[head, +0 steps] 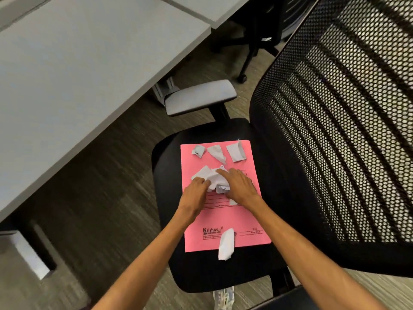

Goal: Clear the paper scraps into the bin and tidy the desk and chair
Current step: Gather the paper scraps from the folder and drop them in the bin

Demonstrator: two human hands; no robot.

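A pink file folder (225, 218) lies flat on the black seat of an office chair (169, 157). White torn paper scraps lie on it: three near the far edge (215, 152), one long scrap (226, 243) hanging over the near edge, and a crumpled heap (209, 175) in the middle. My left hand (195, 189) has its fingers curled on the left side of the heap. My right hand (240, 186) lies over the heap's right side, fingers spread across it. Part of the heap is hidden under both hands.
A grey desk (78, 70) runs along the left, its edge close to the chair's grey armrest (199, 97). The mesh chair back (339, 121) rises at right. Another chair's wheeled base (245, 70) stands on the carpet beyond. A shoe (223, 296) shows below the seat.
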